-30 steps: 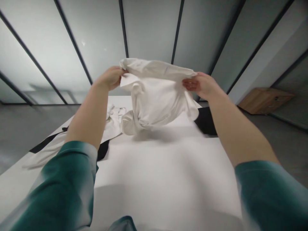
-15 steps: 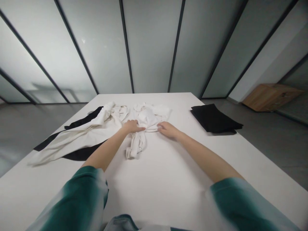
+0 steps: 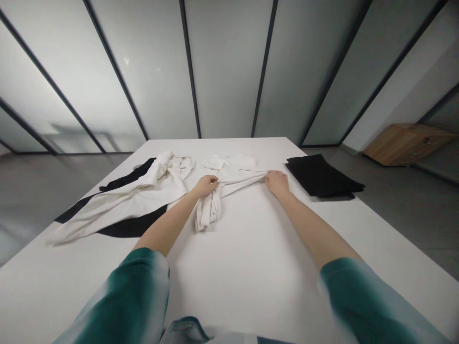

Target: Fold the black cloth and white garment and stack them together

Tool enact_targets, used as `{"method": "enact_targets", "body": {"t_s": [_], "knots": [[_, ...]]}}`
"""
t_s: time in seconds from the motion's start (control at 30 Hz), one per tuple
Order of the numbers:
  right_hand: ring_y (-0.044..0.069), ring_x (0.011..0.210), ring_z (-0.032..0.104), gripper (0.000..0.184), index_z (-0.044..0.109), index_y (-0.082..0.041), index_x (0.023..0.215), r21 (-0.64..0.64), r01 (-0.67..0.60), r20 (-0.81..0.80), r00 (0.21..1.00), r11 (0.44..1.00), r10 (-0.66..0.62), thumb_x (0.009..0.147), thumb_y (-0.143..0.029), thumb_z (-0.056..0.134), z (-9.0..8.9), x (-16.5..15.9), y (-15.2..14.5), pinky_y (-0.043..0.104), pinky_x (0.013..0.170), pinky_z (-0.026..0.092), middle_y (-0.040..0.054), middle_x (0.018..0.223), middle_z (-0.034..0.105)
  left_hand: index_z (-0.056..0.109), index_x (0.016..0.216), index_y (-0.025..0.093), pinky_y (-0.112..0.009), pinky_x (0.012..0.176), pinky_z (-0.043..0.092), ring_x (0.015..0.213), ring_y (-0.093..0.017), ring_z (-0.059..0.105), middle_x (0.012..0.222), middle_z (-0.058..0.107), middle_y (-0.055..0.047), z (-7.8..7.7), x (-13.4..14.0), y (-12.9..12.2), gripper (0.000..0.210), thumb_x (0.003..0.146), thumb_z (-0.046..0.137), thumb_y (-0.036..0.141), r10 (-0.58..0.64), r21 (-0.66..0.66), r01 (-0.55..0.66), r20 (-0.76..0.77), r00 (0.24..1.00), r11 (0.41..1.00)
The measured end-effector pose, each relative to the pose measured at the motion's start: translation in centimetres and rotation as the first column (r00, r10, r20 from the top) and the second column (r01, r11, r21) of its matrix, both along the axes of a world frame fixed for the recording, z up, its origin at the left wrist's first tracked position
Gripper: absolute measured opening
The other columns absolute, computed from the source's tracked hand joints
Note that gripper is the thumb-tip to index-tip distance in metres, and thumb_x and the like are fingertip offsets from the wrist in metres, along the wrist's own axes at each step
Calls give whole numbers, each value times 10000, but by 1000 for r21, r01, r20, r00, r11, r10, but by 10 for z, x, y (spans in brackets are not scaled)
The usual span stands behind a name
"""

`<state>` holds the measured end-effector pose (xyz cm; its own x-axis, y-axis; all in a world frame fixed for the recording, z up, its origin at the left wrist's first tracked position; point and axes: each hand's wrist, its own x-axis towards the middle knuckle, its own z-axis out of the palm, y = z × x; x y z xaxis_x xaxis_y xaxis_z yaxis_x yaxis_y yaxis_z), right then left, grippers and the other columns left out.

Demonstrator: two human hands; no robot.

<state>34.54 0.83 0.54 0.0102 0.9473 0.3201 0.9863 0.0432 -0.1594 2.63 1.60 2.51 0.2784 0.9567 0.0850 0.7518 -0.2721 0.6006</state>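
Observation:
A crumpled white garment [image 3: 229, 174] lies on the white table in front of me. My left hand [image 3: 207, 185] is closed on its left part, where a bunched length like a sleeve hangs toward me. At the right, my right hand [image 3: 277, 182] grips another edge of it. Between the two hands the cloth is stretched in a taut strip. The far part of the garment stays rumpled on the tabletop. My fingertips are partly hidden by the cloth and my hands.
To the left, more white clothing [image 3: 143, 191] lies loosely over black clothing [image 3: 124, 230]. Folded black cloth [image 3: 321, 177] is stacked near the right edge of the white table [image 3: 247, 267]. A wooden cabinet [image 3: 403, 143] stands on the floor beyond, and frosted glass panels line the back.
My right hand has moved right, pulling the white garment's edge out into a taut strip. My left hand has shifted slightly right and now grips the cloth with curled fingers.

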Motion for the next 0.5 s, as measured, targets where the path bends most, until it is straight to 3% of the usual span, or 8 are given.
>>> {"method": "enact_targets", "body": {"t_s": [0.1,0.17,0.27,0.37,0.43,0.5], "knots": [[376,1233,517,403,669,-117,1231,98,258,-201,951,961,-235,932,-208,415,4,29,6,539,974,413,262,1407,519,734,986,152,-356,931,469,995,-259,667,1044,744,-123,0,-3,1,302,838,472,176,214,109,-219,52,975,970],[392,1241,501,455,595,-104,1325,169,293,-267,933,941,-242,921,-232,430,7,33,6,549,964,413,281,1440,467,715,1017,151,-352,917,472,961,-245,666,1051,733,-124,-1,-2,-2,304,885,449,218,260,155,-269,80,962,950],[354,1146,554,398,638,-102,1227,185,102,-173,982,977,-70,906,-256,460,11,15,1,481,953,417,245,1271,603,702,1012,176,-343,874,484,898,-238,659,1019,723,-102,-4,7,-13,297,889,533,388,48,132,-52,29,998,990],[281,980,620,285,709,-153,994,-31,-225,-81,972,974,222,928,-284,464,6,-17,-9,387,897,442,159,1028,702,701,1000,207,-364,920,469,998,-286,635,1065,698,-105,-9,23,-29,393,726,733,488,-226,88,238,-127,966,967],[257,987,628,273,712,-175,990,-130,-377,-94,925,917,368,937,-335,496,0,-36,-17,358,897,448,137,1064,701,694,989,219,-383,980,438,1085,-310,608,1098,684,-115,-14,32,-37,348,723,743,439,-269,95,287,-172,948,953],[259,1072,612,311,699,-176,1071,-135,-452,-117,891,881,439,932,-399,533,-7,-49,-25,363,940,441,147,1183,668,678,980,216,-402,997,426,1081,-305,613,1046,692,-118,-18,39,-41,239,820,640,390,-215,76,222,-99,972,972]]}}
